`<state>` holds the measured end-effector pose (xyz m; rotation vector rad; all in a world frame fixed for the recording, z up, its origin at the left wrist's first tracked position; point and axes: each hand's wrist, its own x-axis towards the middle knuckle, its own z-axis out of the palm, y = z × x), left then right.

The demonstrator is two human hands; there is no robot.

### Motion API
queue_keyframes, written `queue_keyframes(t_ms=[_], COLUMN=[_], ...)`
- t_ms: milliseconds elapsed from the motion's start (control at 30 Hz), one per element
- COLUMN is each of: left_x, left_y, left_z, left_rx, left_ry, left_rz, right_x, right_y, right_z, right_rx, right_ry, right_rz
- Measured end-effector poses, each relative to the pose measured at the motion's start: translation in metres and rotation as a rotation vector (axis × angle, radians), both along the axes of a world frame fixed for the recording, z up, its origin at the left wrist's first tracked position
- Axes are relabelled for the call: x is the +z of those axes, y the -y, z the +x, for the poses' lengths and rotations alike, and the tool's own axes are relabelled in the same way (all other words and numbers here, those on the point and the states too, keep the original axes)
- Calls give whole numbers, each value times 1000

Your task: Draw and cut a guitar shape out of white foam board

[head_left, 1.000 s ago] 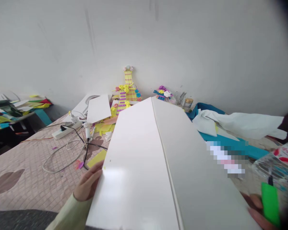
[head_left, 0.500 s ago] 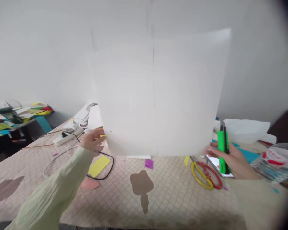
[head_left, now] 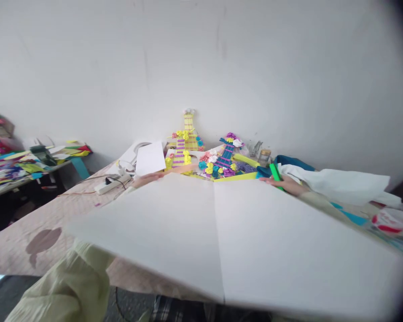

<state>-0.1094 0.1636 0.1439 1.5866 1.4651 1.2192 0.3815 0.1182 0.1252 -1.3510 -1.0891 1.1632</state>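
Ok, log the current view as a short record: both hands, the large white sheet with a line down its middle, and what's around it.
Left hand: at the sheet's far left edge; grip partly hidden
Right hand: holding a slim bright-green tool, at the far right edge
Large white sheet: spread before the person
Beyond: yellow-and-purple flowered craft; blue flowered craft
Left side: white rectangular power strip
Right side: crumpled white material

The white board (head_left: pixel 262 232) looks smooth and matt, the tablecloth (head_left: pixel 11 241) quilted fabric, the green tool (head_left: pixel 274 171) plastic.
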Motion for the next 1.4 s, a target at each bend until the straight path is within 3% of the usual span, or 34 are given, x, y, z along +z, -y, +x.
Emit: queue_keyframes(t_ms=[133,233,433,700,900,1000,1133,1267,1333,1400], left_x=[-24,-46,-79,-124,-156,-158,-138,-110,-105,-106], left_y=[23,40,56,53,48,49,54,55,51,45], left_z=[-2,-2,-13,-13,-16,-19,-17,17,46,76], left_rx=[-159,-205,-111,15,24,78,84,-226,-399,-463], left_ry=[219,372,358,403,341,219,-150,-410,-520,-655], left_rz=[-118,-223,-233,-297,-167,-139,-15,89,106,135], right_x=[-14,-21,-33,-35,-24,-17,-9,-10,-13,-16], right_y=[-3,-4,-14,-45,-23,2,22,21,19,20], right_z=[-6,-12,-22,-41,-75,-93,-108,-121,-130,-139], right_rx=[27,38,-15,-140,-49,79,210,205,163,146], right_ry=[70,105,134,116,-2,-146,-334,-265,-223,-218], right_rz=[15,44,59,73,-30,-27,19,143,165,182])
